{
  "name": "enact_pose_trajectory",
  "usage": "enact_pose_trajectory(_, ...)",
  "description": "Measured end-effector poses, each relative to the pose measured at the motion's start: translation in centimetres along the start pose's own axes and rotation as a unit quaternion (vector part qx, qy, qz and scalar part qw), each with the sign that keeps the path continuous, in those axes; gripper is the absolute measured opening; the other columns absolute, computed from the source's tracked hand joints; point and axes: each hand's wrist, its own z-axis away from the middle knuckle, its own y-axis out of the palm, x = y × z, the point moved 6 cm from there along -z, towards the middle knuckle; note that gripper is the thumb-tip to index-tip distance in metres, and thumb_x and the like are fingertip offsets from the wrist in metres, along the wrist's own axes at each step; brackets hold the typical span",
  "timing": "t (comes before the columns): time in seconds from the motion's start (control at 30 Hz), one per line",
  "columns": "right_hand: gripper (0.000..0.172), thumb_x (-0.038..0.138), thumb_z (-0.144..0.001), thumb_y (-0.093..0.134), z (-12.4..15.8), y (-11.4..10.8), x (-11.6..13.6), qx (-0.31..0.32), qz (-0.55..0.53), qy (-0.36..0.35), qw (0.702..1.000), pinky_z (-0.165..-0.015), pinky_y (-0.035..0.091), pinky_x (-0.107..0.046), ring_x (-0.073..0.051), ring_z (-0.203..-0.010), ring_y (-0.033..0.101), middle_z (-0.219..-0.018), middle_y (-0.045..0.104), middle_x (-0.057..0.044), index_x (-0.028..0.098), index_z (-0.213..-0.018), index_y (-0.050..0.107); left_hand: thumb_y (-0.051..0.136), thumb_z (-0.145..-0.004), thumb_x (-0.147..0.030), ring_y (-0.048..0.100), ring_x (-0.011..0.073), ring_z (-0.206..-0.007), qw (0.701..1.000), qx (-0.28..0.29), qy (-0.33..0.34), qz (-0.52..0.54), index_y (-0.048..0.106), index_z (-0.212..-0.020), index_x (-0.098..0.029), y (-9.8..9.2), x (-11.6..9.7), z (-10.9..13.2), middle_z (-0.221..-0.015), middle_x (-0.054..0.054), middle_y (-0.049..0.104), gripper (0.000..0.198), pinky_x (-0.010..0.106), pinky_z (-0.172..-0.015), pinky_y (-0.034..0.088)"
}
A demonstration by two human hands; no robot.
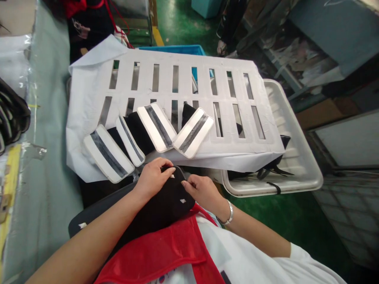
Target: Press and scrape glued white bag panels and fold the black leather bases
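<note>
A black padded panel (pixel 160 207) with rounded corners and small white diamond-shaped marks lies across my lap, over a red apron. My left hand (pixel 154 175) pinches its upper edge, thumb lying near one of the white marks. On the panel's right-hand edge, my right hand (pixel 204 191) has its thumb and curled fingers closed. Just beyond my hands rest several white pads with a dark grey stripe, among them a tilted pad (pixel 194 133) and a pad at the left (pixel 109 154). Black pieces show between and under these pads.
Under the pads is a white sheet (pixel 183 85) with two rows of slots, lying over a white plastic tray (pixel 304 157). A blue bin (pixel 177 49) stands behind. A grey-green work surface (pixel 55 118) runs along the left, with black items (pixel 13 114) on it.
</note>
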Motion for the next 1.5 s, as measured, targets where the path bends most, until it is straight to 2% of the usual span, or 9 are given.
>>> enact_pose_trajectory(0.2, 0.032, 0.029, -0.084, 0.055, -0.3, 0.1, -0.6, 0.006, -0.025, -0.011, 1.000, -0.049, 0.021, -0.022, -0.007, -0.047, 0.035, -0.050, 0.044, 0.005, 0.017, -0.056, 0.044, 0.059, -0.076, -0.032, 0.062, 0.0174, -0.076, 0.999, 0.026, -0.033, 0.033, 0.065, -0.076, -0.019, 0.6, 0.1, -0.5, -0.077, 0.001, 0.066, 0.015, 0.029, -0.070, 0.046)
enact_pose_trajectory(0.43, 0.031, 0.033, -0.083, 0.056, 0.0, 0.0, -0.8, -0.009, -0.030, 0.009, 0.999, -0.050, 0.022, -0.022, -0.007, -0.047, 0.038, -0.051, 0.048, 0.004, 0.017, -0.058, 0.049, 0.057, -0.075, -0.031, 0.060, 0.0164, -0.071, 0.998, 0.046, -0.034, -0.001, 0.062, -0.074, -0.018, 1.0, 0.1, -1.3, -0.074, 0.001, 0.065, 0.014, 0.027, -0.067, 0.045)
enact_pose_trajectory(0.63, 0.028, 0.038, -0.080, 0.060, 3.5, 0.2, -1.7, 0.059, -0.090, 0.040, 0.993, -0.048, 0.026, -0.020, -0.007, -0.051, 0.043, -0.056, 0.054, 0.003, 0.017, -0.062, 0.055, 0.057, -0.074, -0.034, 0.058, 0.0163, -0.068, 0.998, 0.050, -0.033, -0.009, 0.061, -0.074, -0.018, 1.0, 0.3, -1.2, -0.071, 0.000, 0.064, 0.016, 0.027, -0.064, 0.044)
enact_pose_trajectory(0.83, 0.028, 0.040, -0.081, 0.059, 6.3, 2.0, -3.2, 0.108, -0.188, 0.072, 0.974, -0.045, 0.027, -0.019, -0.008, -0.051, 0.043, -0.056, 0.054, 0.003, 0.016, -0.067, 0.059, 0.058, -0.071, -0.034, 0.058, 0.0168, -0.068, 0.998, 0.046, -0.031, -0.018, 0.060, -0.074, -0.017, 0.9, -0.1, -1.1, -0.071, 0.001, 0.063, 0.017, 0.028, -0.065, 0.044)
enact_pose_trajectory(1.03, 0.031, 0.044, -0.082, 0.057, 6.6, 2.4, -3.0, 0.061, -0.239, 0.075, 0.966, -0.047, 0.030, -0.019, -0.008, -0.052, 0.046, -0.057, 0.056, 0.002, 0.016, -0.068, 0.059, 0.057, -0.070, -0.033, 0.057, 0.0165, -0.067, 0.998, 0.032, -0.038, -0.027, 0.061, -0.075, -0.017, 0.7, -0.5, -0.7, -0.072, 0.002, 0.063, 0.017, 0.028, -0.065, 0.043)
enact_pose_trajectory(1.23, 0.048, 0.053, -0.086, 0.046, 5.9, 2.7, -3.1, 0.036, -0.240, 0.117, 0.963, -0.044, 0.026, -0.020, -0.007, -0.045, 0.043, -0.049, 0.053, 0.002, 0.017, -0.055, 0.049, 0.058, -0.069, -0.034, 0.057, 0.0167, -0.067, 0.998, 0.033, -0.044, -0.017, 0.061, -0.075, -0.017, 0.7, -0.5, -0.7, -0.071, 0.002, 0.063, 0.018, 0.028, -0.064, 0.043)
enact_pose_trajectory(1.3, 0.048, 0.053, -0.087, 0.046, 5.7, 2.6, -3.1, 0.028, -0.222, 0.117, 0.968, -0.044, 0.025, -0.021, -0.007, -0.045, 0.041, -0.048, 0.052, 0.002, 0.017, -0.055, 0.048, 0.058, -0.069, -0.035, 0.057, 0.0162, -0.066, 0.998, 0.036, -0.046, -0.007, 0.061, -0.075, -0.017, 0.7, -0.4, -0.7, -0.071, 0.001, 0.063, 0.019, 0.027, -0.063, 0.043)
enact_pose_trajectory(1.5, 0.038, 0.044, -0.085, 0.053, 5.0, 1.1, -1.9, -0.017, -0.108, 0.059, 0.992, -0.050, 0.026, -0.022, -0.008, -0.052, 0.042, -0.054, 0.051, 0.003, 0.017, -0.058, 0.054, 0.058, -0.069, -0.034, 0.057, 0.0158, -0.065, 0.998, 0.041, -0.042, -0.014, 0.061, -0.074, -0.017, 0.7, -0.3, -0.8, -0.071, 0.001, 0.064, 0.019, 0.027, -0.064, 0.044)
